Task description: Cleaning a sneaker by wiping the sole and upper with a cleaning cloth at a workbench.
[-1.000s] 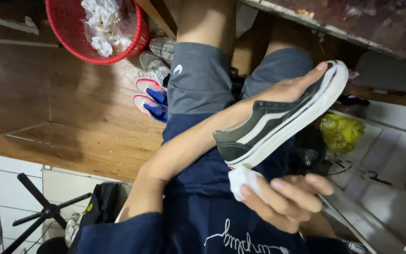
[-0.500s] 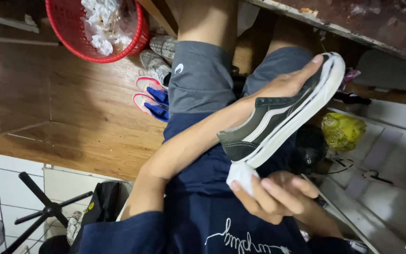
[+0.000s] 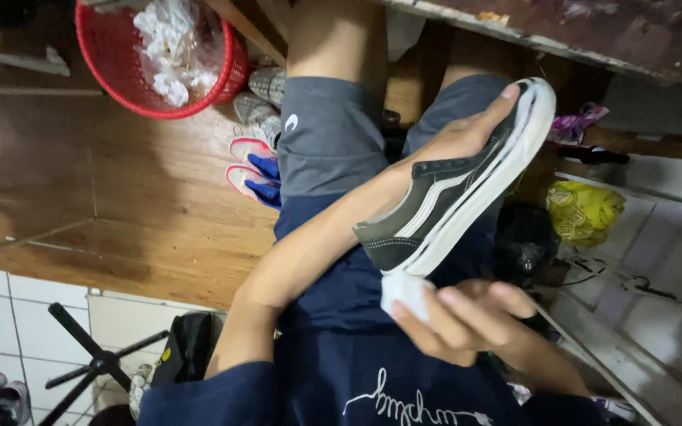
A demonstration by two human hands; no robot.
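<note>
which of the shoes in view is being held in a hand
The dark grey sneaker with white stripe and white sole, gripped by the left hand. The pink-and-blue sandals and grey shoes lie on the wooden floor, untouched.

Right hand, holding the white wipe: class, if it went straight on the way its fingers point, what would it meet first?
The right hand with its white wipe would probably first meet the dark sneaker, at its white sole edge; depth is unclear.

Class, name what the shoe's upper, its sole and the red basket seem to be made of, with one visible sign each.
Shoe upper: matte dark fabric or suede, soft-looking. Sole: smooth white rubber, probably. Red basket: glossy moulded plastic lattice.
</note>
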